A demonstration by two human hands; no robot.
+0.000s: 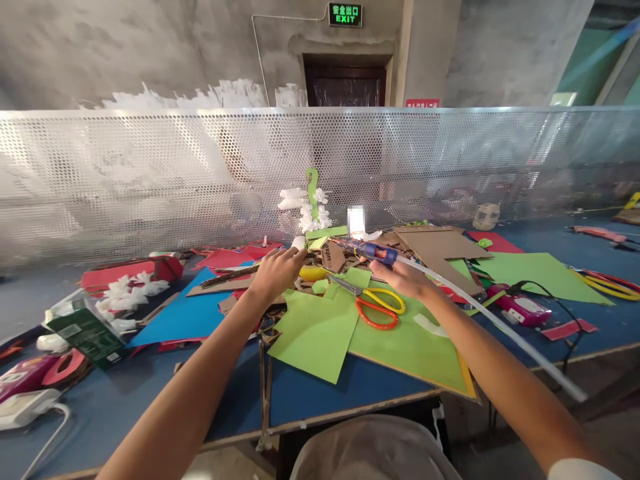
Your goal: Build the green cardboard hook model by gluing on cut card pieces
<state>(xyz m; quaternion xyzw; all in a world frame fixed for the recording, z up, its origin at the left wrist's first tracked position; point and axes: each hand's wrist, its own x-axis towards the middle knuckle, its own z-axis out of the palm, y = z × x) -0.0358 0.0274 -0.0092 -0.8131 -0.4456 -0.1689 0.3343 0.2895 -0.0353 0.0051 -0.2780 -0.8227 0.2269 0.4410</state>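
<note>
My right hand [403, 277] is wrapped round a blue glue gun [373, 251], its nozzle pointing left. A long translucent glue stick [493, 319] trails from its back end. My left hand [279, 272] has its fingers drawn together beside a green paper strip [327, 233]; what lies between the fingertips is hidden. Behind the strip stands a green hook-shaped paper piece [313, 190] with white ruffled tufts [315, 217] round its lower part. Between my hands lie scissors [377, 313] with one yellow and one orange handle loop, on green paper sheets [315, 337].
Blue card [187, 310], a dark green box [87, 333] and white ruffled pieces [133, 293] lie left. Brown cardboard [437, 250], a magenta device [520, 307] with a black cord and more scissors [607, 283] lie right. A perforated metal screen [200, 173] runs behind the blue table.
</note>
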